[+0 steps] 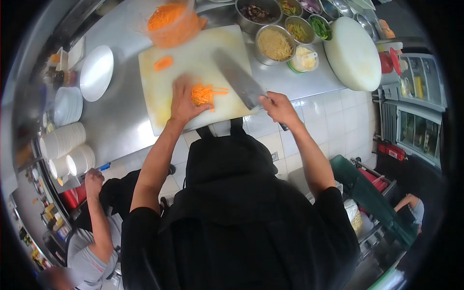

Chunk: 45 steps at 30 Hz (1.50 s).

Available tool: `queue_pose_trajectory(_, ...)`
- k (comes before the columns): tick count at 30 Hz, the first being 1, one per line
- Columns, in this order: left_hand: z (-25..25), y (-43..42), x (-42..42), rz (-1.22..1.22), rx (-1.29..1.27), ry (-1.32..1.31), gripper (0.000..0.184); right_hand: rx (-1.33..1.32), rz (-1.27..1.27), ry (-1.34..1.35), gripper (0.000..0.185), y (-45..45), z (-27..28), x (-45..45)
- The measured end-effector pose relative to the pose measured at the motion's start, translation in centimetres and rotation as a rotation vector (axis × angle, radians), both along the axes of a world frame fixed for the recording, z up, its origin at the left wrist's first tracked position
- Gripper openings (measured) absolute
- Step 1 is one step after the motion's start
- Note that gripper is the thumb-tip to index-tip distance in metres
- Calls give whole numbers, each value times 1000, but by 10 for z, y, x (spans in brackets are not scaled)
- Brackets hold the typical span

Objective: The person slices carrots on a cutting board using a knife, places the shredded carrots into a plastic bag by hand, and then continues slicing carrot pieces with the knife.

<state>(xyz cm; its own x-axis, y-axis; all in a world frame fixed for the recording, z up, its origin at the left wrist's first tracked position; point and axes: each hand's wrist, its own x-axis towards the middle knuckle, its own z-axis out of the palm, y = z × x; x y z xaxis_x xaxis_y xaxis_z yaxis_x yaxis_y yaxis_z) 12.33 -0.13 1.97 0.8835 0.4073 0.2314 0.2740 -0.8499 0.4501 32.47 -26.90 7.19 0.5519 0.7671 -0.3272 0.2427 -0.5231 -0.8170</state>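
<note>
On a white cutting board (150, 96), my left hand (186, 101) rests beside a small pile of shredded carrot (202, 94), its thumb and fingers spread around the pile's left side; the fingertips are blurred. My right hand (279, 110) is closed on the handle of a broad cleaver (239, 82), whose blade lies over the right part of the board, apart from the carrot. A carrot piece (163, 63) sits at the board's upper left. Behind it stands a clear plastic container (176, 36) of shredded carrot.
Steel bowls of cut food, including a noodle-like one (274, 44), stand behind the board. A thick round white board (353, 54) is at right. An oval plate (96, 73) and stacked bowls (63, 140) are at left. A co-worker (94, 237) is at lower left, another person (411, 210) at right.
</note>
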Motion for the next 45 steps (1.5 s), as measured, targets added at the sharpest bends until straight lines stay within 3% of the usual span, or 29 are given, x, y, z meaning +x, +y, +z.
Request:
queue_pose_trajectory(1, 6, 2, 6, -64, -28, -25, 112, -152, -176, 424, 32, -10, -1, 4)
queue_pose_trajectory(2, 11, 4, 13, -131, -58, -51, 111, -152, -196, 414, 32, -24, -13, -1)
queue_pose_trajectory(5, 6, 18, 31, -170, 83, -28, 102, 94, -485, 732, 33, -48, -40, -39)
queue_pose_trajectory(9, -14, 17, 12, -312, -128, -45, 95, 62, -493, 709, 33, -27, -43, -92)
queue_pose_trajectory(13, 11, -29, 5, -149, -241, -187, 79, -77, -406, 667, 35, 16, -43, -151)
queue_pose_trajectory(15, -1, -42, 3, 38, -191, -213, 68, -66, -384, 679, 32, 39, -43, -179)
queue_pose_trajectory(16, -8, -44, 4, 104, -222, -246, 52, -18, -384, 676, 31, 49, -41, -189)
queue_pose_trajectory(20, -5, -31, 8, 150, -340, -427, 41, 55, -320, 591, 30, 64, -18, -197)
queue_pose_trajectory(23, 45, -11, 23, 130, -343, -535, 36, 174, -297, 522, 31, 82, 23, -183)
queue_pose_trajectory(26, 116, 27, 62, 116, -77, -532, 36, 275, -243, 536, 26, 123, 93, -140)
queue_pose_trajectory(28, 147, 66, 93, 99, 106, -333, 36, 323, -197, 673, 21, 154, 121, -104)
queue_pose_trajectory(30, 173, 94, 126, 132, 76, -112, 41, 384, -179, 740, 18, 179, 136, -70)
queue_pose_trajectory(32, 160, 130, 167, 246, 155, 97, 31, 386, -235, 874, 17, 193, 142, -47)
queue_pose_trajectory(33, 145, 156, 186, 238, 178, 83, 31, 413, -232, 866, 17, 190, 145, -40)
queue_pose_trajectory(35, 116, 195, 212, 293, 188, 224, 50, 374, -216, 960, 16, 171, 143, -34)
queue_pose_trajectory(40, 111, 221, 205, 285, 133, 357, 53, 377, -256, 973, 20, 88, 143, -37)
queue_pose_trajectory(43, 125, 223, 190, 193, 120, 273, 48, 333, -290, 863, 21, 44, 117, -41)
queue_pose_trajectory(45, 156, 194, 165, 144, -21, -77, 38, 294, -355, 738, 23, 22, 92, -41)
